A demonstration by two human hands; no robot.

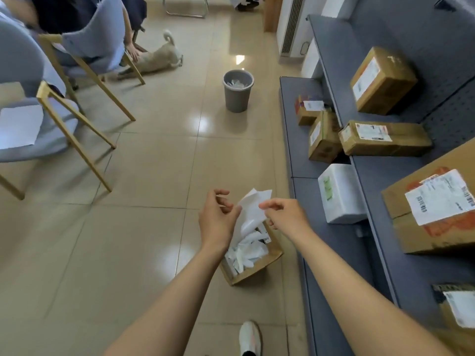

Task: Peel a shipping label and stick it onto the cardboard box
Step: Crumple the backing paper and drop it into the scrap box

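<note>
A white paper sheet (253,209), either a label or its backing, hangs between my two hands above a small open cardboard box (257,272) on the floor. That box is full of crumpled white paper strips. My right hand (285,214) pinches the sheet's right edge with its fingertips. My left hand (218,219) is beside the sheet's left edge with its fingers spread and curled, holding nothing. On the grey shelf to the right sits a large cardboard box (411,235) with a shipping label (439,201) stuck on top.
Grey tiered shelves (385,176) on the right hold several labelled cardboard parcels and a white foam box (339,194). A grey waste bin (238,89) stands ahead on the tile floor. At the left are wooden-legged chairs (77,129), a seated person and a dog (156,60). My shoe (249,337) is below.
</note>
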